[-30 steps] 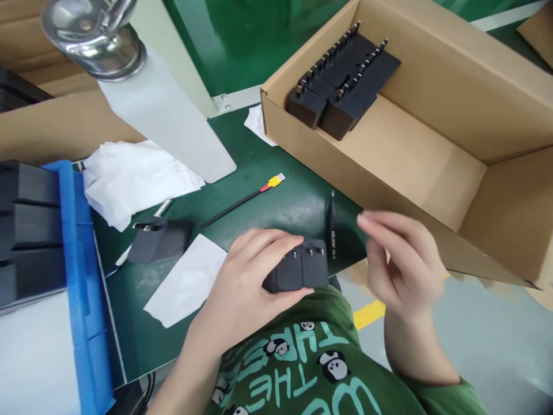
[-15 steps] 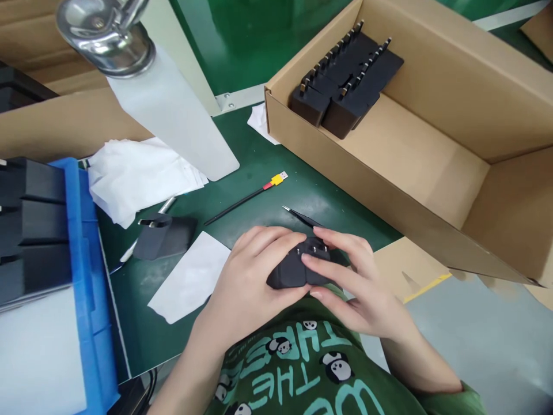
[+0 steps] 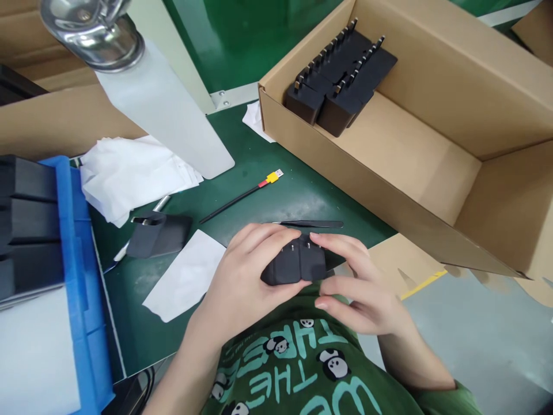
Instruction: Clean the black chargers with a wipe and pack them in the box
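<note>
Two black plug adapters (image 3: 296, 266), prongs up, side by side at desk (image 3: 276, 199) edge: left hand (image 3: 242, 276) clasps them; right hand (image 3: 352, 282) pinches their right end. Best held flush, prongs aligned. Beyond: tweezers (image 3: 309, 223), cardboard box (image 3: 415, 155) with packed adapters (image 3: 339, 80).

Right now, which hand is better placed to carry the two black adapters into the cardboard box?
Probably the right hand. It already touches the black adapters on the side nearer the cardboard box, which lies to the right. The left hand holds them from the far side.
</note>
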Action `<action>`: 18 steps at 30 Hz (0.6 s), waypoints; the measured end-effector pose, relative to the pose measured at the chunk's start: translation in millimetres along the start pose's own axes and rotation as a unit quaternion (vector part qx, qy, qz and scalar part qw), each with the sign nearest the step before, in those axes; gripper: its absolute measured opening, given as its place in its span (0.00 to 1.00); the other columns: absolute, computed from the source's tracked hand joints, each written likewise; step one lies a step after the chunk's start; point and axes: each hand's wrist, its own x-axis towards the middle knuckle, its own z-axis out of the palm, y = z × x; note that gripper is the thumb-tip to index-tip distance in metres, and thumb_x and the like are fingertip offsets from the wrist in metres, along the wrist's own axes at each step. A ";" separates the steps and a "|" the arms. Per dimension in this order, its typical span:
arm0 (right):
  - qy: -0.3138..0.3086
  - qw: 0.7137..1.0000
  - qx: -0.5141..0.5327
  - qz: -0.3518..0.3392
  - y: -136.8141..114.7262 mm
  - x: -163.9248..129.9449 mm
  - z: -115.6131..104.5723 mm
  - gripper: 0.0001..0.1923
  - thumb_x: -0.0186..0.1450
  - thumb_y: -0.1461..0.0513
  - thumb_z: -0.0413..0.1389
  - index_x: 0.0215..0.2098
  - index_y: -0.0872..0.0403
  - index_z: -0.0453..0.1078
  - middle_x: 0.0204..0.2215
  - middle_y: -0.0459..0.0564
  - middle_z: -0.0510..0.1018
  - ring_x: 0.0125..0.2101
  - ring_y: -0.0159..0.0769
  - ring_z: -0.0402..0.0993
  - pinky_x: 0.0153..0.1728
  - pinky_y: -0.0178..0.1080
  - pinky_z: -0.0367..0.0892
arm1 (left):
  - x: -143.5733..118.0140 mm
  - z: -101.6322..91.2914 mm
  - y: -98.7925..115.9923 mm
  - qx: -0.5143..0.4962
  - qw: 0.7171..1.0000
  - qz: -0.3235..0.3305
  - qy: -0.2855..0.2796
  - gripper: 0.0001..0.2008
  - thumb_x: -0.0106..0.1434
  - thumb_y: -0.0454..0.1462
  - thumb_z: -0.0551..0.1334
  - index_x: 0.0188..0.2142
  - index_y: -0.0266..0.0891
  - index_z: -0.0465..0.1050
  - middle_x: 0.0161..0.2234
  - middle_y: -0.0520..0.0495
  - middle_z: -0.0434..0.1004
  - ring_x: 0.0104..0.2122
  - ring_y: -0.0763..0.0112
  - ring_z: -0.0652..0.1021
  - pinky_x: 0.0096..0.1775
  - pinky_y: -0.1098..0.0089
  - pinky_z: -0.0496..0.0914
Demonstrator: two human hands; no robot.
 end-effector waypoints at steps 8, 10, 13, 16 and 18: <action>0.260 0.949 0.095 0.150 12.4 -8.8 -13.7 0.17 0.64 0.69 0.60 0.49 0.49 0.67 0.55 0.54 0.74 0.53 0.43 0.74 0.50 0.47 0.75 | -19.3 -22.6 8.0 0.103 0.991 -0.033 0.084 0.53 0.52 0.52 0.75 0.70 0.44 0.50 0.60 0.39 0.69 0.59 0.49 0.72 0.57 0.55 0.68; 0.233 0.957 0.085 0.152 15.5 -12.5 -13.9 0.25 0.62 0.69 0.62 0.55 0.48 0.66 0.55 0.54 0.74 0.55 0.45 0.72 0.51 0.48 0.74 | -27.5 -32.6 7.8 0.117 0.987 -0.054 0.096 0.56 0.52 0.54 0.74 0.71 0.46 0.47 0.59 0.39 0.71 0.58 0.47 0.73 0.55 0.53 0.69; 0.173 0.971 0.071 0.149 16.8 -16.7 -9.2 0.32 0.60 0.70 0.63 0.61 0.48 0.63 0.56 0.56 0.74 0.56 0.47 0.71 0.51 0.51 0.73 | -34.4 -42.5 8.7 0.127 0.984 -0.062 0.106 0.61 0.51 0.58 0.72 0.73 0.42 0.40 0.57 0.34 0.73 0.57 0.43 0.74 0.52 0.50 0.70; 0.185 0.967 0.064 0.163 15.6 -16.0 -4.5 0.23 0.62 0.70 0.61 0.53 0.48 0.68 0.53 0.54 0.76 0.54 0.47 0.73 0.51 0.52 0.73 | -31.7 -40.9 12.5 0.130 0.984 -0.046 0.114 0.65 0.51 0.61 0.70 0.73 0.37 0.34 0.55 0.30 0.73 0.55 0.42 0.75 0.51 0.49 0.71; 0.221 0.959 0.046 0.172 15.0 -13.8 -3.8 0.12 0.63 0.70 0.61 0.41 0.49 0.71 0.50 0.52 0.78 0.51 0.45 0.75 0.48 0.50 0.73 | -25.8 -33.7 15.5 0.139 0.985 -0.033 0.100 0.65 0.52 0.61 0.69 0.73 0.35 0.33 0.56 0.29 0.73 0.56 0.42 0.74 0.51 0.49 0.71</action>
